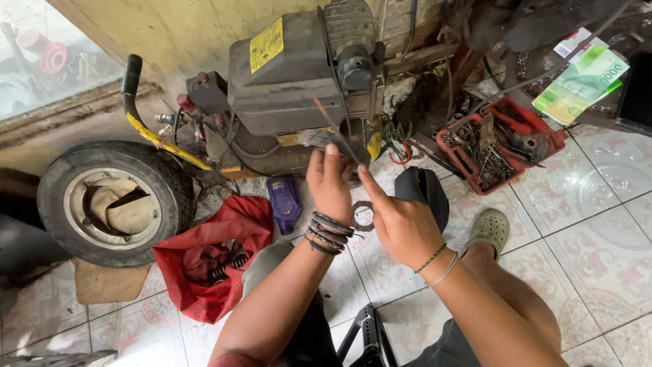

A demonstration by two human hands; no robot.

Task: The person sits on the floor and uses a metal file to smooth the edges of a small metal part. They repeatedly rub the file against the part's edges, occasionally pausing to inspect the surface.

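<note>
My left hand (331, 189) is raised in front of the compressor, its fingertips pinched on a small flat grey piece (326, 138). Several black rubber rings (329, 233) sit around that wrist. My right hand (402, 224) is beside it, the index finger stretched up to the lower end of a thin dark rod with a red tip (334, 129); it seems to pinch it. A grey metal ring (363, 216) shows between the two hands; I cannot tell whether it is held or lies on the tiles.
A grey and yellow air compressor (292, 75) stands against the wall. Around it are a small wheel (112, 200), a red bag with metal parts (210, 255), a purple bottle (284, 202), a black pouch (424, 190), a red tray of tools (499, 146) and banknotes (581, 85).
</note>
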